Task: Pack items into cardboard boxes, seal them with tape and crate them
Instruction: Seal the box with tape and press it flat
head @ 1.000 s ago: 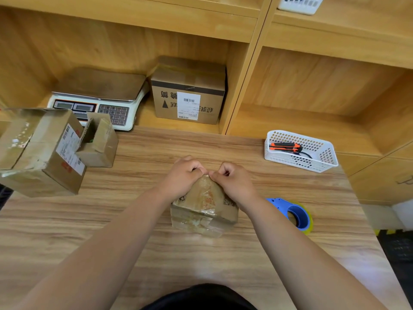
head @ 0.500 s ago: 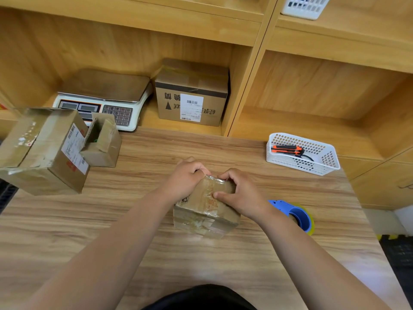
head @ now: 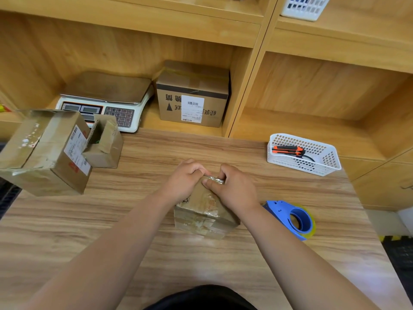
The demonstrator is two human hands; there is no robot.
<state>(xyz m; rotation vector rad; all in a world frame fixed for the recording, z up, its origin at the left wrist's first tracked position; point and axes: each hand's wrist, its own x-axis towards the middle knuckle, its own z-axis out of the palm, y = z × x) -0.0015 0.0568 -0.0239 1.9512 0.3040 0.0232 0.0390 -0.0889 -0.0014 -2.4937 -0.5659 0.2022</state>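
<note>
Small taped box (head: 205, 217): lies on the wooden table (head: 145, 157), centre, just in front of the person, one corner turned toward the camera, glossy with tape.
Clear tape (head: 215, 179): a crinkled bit stands up at the box's far top edge, between the two hands.
Left hand (head: 185, 182): fingers curled over the far top edge of the box, gripping it.
Right hand (head: 235, 190): thumb on the box top, fingers curled, pinching the tape.
Tape dispenser (head: 292, 217): blue, on the table just right of the right wrist.
White basket (head: 301, 167): far right, holding an orange utility knife (head: 288, 150).
Large box (head: 44, 153): far left, with a small open box (head: 105, 142) touching its right side.
Scale (head: 105, 97): in the shelf recess, left of a labelled box (head: 192, 97).
</note>
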